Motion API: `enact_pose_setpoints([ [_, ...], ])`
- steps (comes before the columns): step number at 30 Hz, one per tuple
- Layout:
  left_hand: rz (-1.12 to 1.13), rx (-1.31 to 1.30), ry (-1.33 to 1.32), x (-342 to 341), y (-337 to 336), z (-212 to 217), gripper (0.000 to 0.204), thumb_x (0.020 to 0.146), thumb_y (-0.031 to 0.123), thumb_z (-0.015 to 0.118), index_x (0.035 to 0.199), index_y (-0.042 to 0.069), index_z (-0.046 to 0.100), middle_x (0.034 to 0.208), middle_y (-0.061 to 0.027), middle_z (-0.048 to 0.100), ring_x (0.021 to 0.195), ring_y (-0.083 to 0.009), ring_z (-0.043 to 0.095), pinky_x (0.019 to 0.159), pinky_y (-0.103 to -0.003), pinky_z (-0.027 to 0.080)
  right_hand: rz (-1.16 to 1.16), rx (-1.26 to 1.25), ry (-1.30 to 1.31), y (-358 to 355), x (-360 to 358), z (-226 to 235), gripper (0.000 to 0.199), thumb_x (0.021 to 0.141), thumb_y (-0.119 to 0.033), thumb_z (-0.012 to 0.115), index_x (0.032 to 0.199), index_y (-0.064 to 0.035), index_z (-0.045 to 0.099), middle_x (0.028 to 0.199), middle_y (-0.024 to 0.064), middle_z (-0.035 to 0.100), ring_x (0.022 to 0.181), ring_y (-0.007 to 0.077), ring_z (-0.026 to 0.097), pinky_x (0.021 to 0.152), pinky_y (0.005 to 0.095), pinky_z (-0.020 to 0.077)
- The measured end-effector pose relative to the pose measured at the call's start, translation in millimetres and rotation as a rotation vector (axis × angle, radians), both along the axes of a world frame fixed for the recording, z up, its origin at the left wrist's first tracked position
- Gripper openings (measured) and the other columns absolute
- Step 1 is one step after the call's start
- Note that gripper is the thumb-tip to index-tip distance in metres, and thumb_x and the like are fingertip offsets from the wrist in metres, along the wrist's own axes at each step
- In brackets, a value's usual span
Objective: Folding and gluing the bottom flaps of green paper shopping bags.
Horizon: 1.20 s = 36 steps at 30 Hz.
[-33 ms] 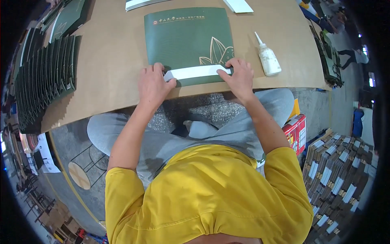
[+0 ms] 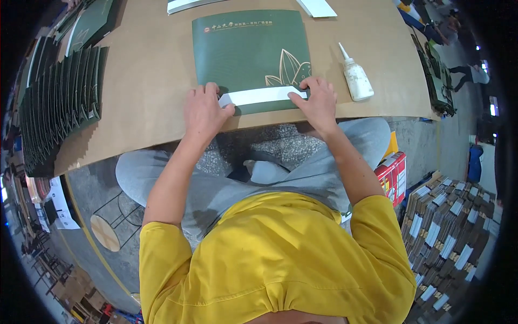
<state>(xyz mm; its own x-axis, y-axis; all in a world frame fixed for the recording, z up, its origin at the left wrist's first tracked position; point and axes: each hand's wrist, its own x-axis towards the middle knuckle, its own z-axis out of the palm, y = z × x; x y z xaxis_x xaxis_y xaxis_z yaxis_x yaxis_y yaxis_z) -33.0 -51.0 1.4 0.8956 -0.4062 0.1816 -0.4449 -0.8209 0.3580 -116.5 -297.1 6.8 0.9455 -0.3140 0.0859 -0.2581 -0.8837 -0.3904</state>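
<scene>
A flat green printed paper piece (image 2: 245, 54), with gold line drawing and lettering, lies at the table's near edge. Across its lower part runs a white paper strip (image 2: 259, 96) with slanted ends. My left hand (image 2: 205, 114) pinches the strip's left end, thumb on the near side and fingers curled beyond it. At the right end, my right hand (image 2: 318, 105) grips in the same way, its thumb lying on the strip. The fingertips under and behind the strip are partly hidden. To the right of my right hand, a squeeze bottle (image 2: 357, 81) with a pointed nozzle and whitish contents lies on the table.
Many folded green paper pieces (image 2: 67, 92) stand in a row at the table's left. White sheets (image 2: 317, 7) lie at the far edge. Right of my knees are a red box (image 2: 393, 178) and a large stack of cardboard pieces (image 2: 450, 237). A round-topped stool (image 2: 105, 233) stands left.
</scene>
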Motion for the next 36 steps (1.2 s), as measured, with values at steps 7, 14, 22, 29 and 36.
enact_pose_setpoints([
  [7, -0.068, -0.08, 0.109, 11, 20, -4, 0.037, 0.065, 0.029, 0.072, 0.089, 0.006, 0.055, 0.085, -0.0158, 0.059, 0.083, -0.0344, 0.056, 0.074, -0.045, 0.045, -0.033, 0.419, 0.017, -4, 31, 10, 0.064, 0.063, -0.023, 0.076, 0.117, 0.0018, 0.053, 0.111, 0.0192, 0.058, 0.107, 0.0304, 0.054, 0.093, 0.0372, 0.0421],
  [14, -0.046, -0.502, 0.646, 41, 36, 9, 0.031, 0.074, 0.028, 0.067, 0.095, 0.005, 0.061, 0.094, -0.0162, 0.061, 0.09, -0.0326, 0.057, 0.078, -0.043, 0.046, -0.041, 0.54, 0.123, -30, 29, 19, 0.054, 0.06, -0.011, 0.078, 0.106, 0.0052, 0.055, 0.097, 0.0134, 0.064, 0.087, 0.0227, 0.061, 0.079, 0.0332, 0.0477],
  [22, 0.404, 0.818, -0.463, 158, 263, 6, 0.052, 0.078, 0.038, 0.064, 0.124, 0.015, 0.053, 0.137, -0.0143, 0.039, 0.131, -0.041, 0.026, 0.104, -0.059, 0.02, 0.053, 0.409, 0.311, 26, 64, 67, 0.055, 0.062, -0.02, 0.08, 0.099, 0.0081, 0.05, 0.082, 0.0127, 0.058, 0.077, 0.0206, 0.057, 0.07, 0.0313, 0.0465],
  [29, 0.323, 0.731, -0.424, 174, 282, 25, 0.031, 0.083, 0.014, 0.05, 0.112, 0.008, 0.058, 0.13, -0.0098, 0.047, 0.122, -0.0345, 0.04, 0.093, -0.052, 0.035, 0.293, 0.709, 0.207, 107, 133, 47, 0.068, 0.065, -0.021, 0.078, 0.117, 0.0081, 0.044, 0.106, 0.0219, 0.057, 0.103, 0.0304, 0.055, 0.092, 0.0378, 0.042],
  [36, 0.281, 0.565, -0.497, 178, 290, 64, 0.03, 0.082, 0.017, 0.054, 0.11, 0.008, 0.059, 0.126, -0.0053, 0.052, 0.12, -0.0283, 0.045, 0.094, -0.045, 0.039, 0.502, 0.888, 0.276, 244, 233, -34, 0.07, 0.069, -0.021, 0.073, 0.125, 0.0049, 0.039, 0.118, 0.0213, 0.052, 0.108, 0.0308, 0.054, 0.092, 0.0387, 0.0438],
])
